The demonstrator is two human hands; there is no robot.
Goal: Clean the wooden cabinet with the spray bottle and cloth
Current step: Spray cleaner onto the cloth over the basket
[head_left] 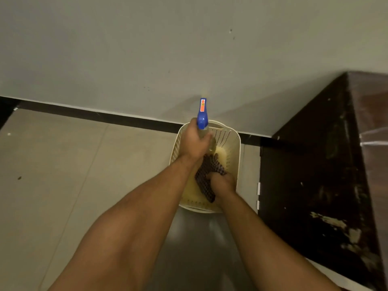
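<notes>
Head view: left hand (194,141) grips spray bottle (202,117), right hand (223,182) clutches cloth (206,172), over basket (232,145).

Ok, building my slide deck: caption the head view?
Left hand grips spray bottle, right hand grips cloth, at a cream basket beside the wooden cabinet.

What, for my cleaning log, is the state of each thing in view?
spray bottle: upright, gripped by the left hand over the basket.
cloth: crumpled, gripped by the right hand at the basket.
basket: upright on the floor, beside the wall.
wooden cabinet: untouched, pale smears on its dark side.
</notes>
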